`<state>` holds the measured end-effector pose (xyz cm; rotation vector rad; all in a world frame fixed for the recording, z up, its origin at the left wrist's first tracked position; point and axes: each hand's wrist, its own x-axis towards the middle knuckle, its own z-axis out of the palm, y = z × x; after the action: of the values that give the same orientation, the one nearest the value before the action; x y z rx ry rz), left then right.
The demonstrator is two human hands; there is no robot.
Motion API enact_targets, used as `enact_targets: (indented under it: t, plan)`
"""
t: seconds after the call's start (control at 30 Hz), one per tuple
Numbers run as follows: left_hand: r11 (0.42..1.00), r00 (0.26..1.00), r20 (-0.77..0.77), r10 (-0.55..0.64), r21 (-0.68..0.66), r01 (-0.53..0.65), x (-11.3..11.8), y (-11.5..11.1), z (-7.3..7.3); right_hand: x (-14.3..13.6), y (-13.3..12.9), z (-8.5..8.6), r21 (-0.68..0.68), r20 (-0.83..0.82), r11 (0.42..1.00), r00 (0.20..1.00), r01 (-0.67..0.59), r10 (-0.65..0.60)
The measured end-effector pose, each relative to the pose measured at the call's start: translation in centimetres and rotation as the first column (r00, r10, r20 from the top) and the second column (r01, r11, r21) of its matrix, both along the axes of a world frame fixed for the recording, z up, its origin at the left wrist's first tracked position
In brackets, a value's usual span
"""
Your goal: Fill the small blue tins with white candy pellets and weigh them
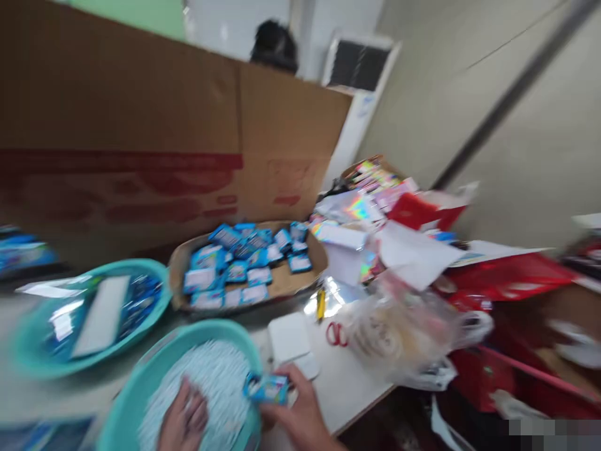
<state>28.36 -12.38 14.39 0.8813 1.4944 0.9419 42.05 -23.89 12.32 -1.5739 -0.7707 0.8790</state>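
My right hand (300,410) grips a small blue printed packet (267,388) between thumb and fingers, at the right rim of a turquoise basin (246,332). A heap of small pale blue-white pieces (216,382) lies in this basin. Above the heap, my left hand (184,413) has its fingers curled in; what they hold, if anything, is hidden and blurred. Behind the basin, an oval cardboard tray (286,280) carries several similar blue packets (237,271).
Left stands a second turquoise basin (37,360) with clear film, a white strip (103,313) and blue wrappers. Right of my basin lie a white square object (288,337), red-handled scissors (335,334), a yellow cutter (320,305) and a plastic bag (399,326). A cardboard wall (188,113) rises behind; a person's head (275,47) shows above.
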Motion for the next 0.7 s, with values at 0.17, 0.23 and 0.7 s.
enact_targets:
  t: [0.17, 0.23, 0.7]
  plan:
    - [1.000, 0.918, 0.396, -0.017, 0.007, 0.016, 0.1, 0.5, 0.7, -1.7, 2.4, -0.8, 0.030, 0.201, 0.998, 0.979, -0.049, 0.042]
    - [0.996, 0.849, 0.525, -0.059, 0.086, 0.016, 1.2, 0.6, 1.1, -2.4, 3.1, -0.7, 0.028, 0.209, 0.995, 0.974, -0.094, 0.086]
    - [0.987, 0.885, 0.463, 0.037, 0.119, -0.104, 2.1, 1.0, 1.2, -1.4, 3.0, 0.2, 0.054, 0.163, 0.986, 0.975, -0.160, 0.150]
